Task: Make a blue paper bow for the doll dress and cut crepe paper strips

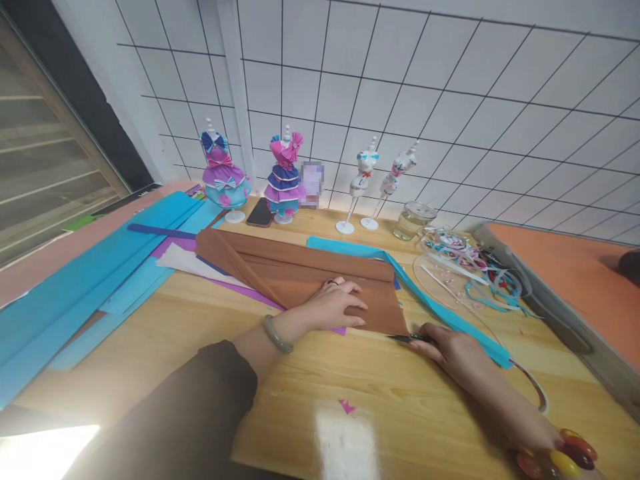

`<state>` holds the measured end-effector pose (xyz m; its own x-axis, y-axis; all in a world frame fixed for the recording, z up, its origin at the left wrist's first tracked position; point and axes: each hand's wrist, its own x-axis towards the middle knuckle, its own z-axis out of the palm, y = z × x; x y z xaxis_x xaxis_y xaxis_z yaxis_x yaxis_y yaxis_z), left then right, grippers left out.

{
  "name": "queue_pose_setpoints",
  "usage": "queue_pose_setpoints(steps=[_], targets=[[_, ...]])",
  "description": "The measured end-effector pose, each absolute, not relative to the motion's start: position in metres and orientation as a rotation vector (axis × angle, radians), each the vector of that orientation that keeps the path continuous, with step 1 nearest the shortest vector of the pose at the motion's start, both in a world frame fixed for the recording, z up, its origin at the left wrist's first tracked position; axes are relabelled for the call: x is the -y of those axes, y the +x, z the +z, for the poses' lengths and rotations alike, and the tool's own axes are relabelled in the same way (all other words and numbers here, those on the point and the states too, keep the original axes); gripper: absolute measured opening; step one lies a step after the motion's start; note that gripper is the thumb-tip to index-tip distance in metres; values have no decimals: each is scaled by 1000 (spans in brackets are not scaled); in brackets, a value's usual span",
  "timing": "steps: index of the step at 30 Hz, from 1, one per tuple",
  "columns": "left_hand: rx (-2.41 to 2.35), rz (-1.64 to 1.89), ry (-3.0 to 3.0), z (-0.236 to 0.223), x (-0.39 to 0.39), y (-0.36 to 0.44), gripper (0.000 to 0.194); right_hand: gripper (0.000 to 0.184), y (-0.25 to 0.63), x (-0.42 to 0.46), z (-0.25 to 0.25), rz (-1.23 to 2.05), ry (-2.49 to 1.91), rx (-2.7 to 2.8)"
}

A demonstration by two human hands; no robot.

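A brown sheet [377, 307], crepe paper by its look, lies on the wooden table with its upper part folded over. My left hand [337, 305] rests flat on it, fingers spread, pressing near its front edge. At the sheet's front right corner, my right hand [443, 347] grips a pair of scissors [400, 339]. Their dark blades point left along the sheet's edge; the handles are mostly hidden in my fingers. Purple paper [250, 291] and a white sheet [197, 263] show from under the brown one. A blue folded strip [435, 308] runs behind my right hand.
Blue paper sheets [115, 253] cover the left side. Small dress forms in paper dresses [284, 177] and two nearly bare ones [365, 173] stand at the back. Near them are a phone [260, 213], a glass jar [413, 221] and tangled ribbons [480, 267]. A pink scrap [346, 407] lies in front.
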<state>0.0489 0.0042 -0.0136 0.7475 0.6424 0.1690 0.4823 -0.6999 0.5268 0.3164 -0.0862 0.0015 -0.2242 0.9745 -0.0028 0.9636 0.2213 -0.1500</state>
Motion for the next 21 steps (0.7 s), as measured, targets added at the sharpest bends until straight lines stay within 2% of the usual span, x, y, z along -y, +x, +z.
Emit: queue_pose_setpoints(steps=[21], targets=[[-858, 477, 2493, -12, -4, 48, 34, 38, 303, 86, 7, 213, -1974, 2406]])
